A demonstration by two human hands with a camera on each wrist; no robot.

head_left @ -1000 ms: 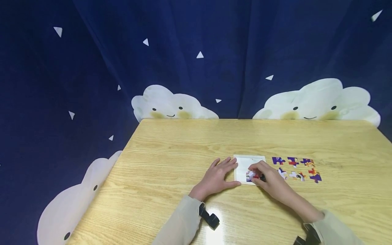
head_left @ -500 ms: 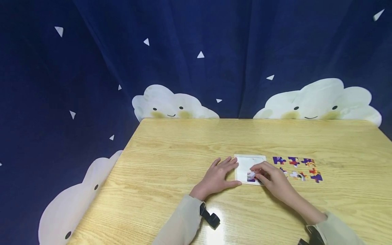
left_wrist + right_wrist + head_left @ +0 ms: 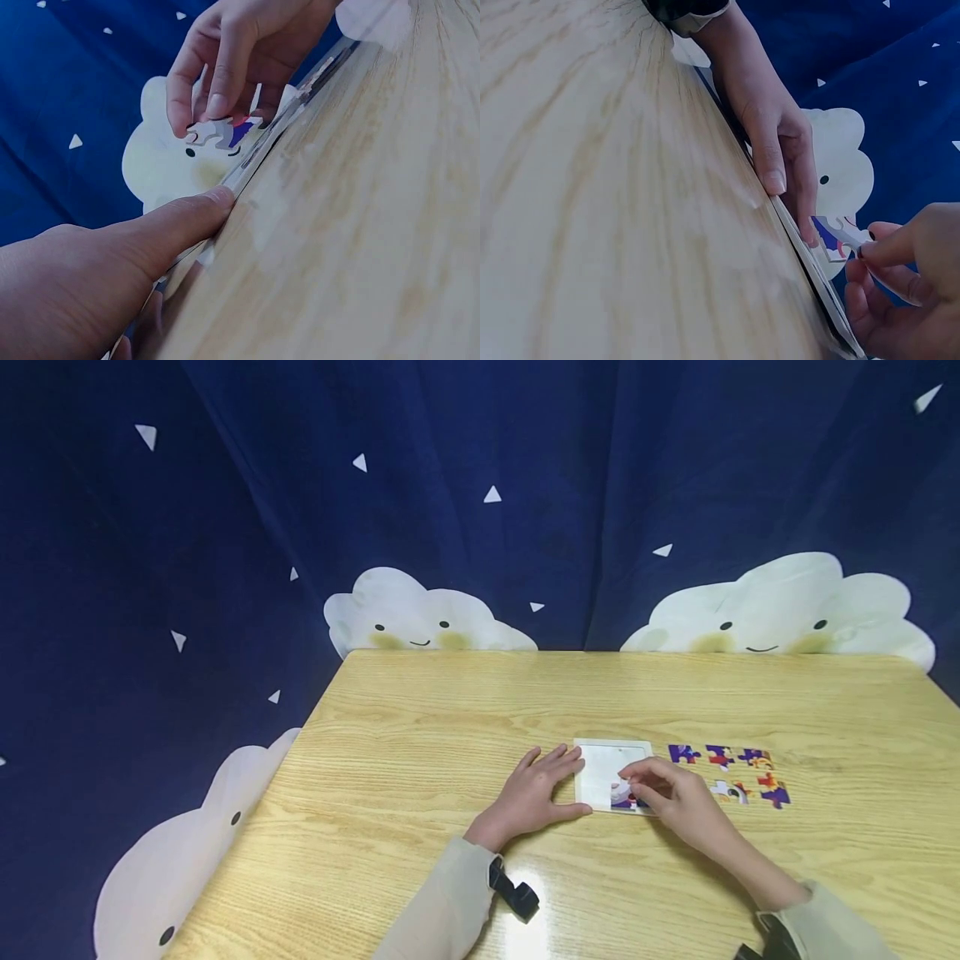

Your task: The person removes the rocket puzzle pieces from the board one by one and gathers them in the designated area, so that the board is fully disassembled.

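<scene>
My right hand (image 3: 684, 797) pinches a jigsaw piece (image 3: 621, 794) between thumb and fingertips, over the lower right part of a white puzzle tray (image 3: 595, 768). In the left wrist view the piece (image 3: 213, 134) is tilted up, showing white, purple and red. The right wrist view also has this piece (image 3: 832, 236) at the fingertips. My left hand (image 3: 531, 795) lies spread at the tray's left side, its fingers on the upper left edge and its thumb at the lower left corner. The right fingers partly hide the piece and the tray's lower right corner.
Right of the tray, several loose jigsaw pieces lie on the wooden table (image 3: 420, 760), among them a purple piece (image 3: 777, 794) and a white one (image 3: 722, 791). A dark blue curtain (image 3: 480, 543) with clouds hangs behind the table.
My right hand has shifted a little to the right, carrying the pinched jigsaw piece along the lower part of the tray. My left hand stays in place at the tray's left side.
</scene>
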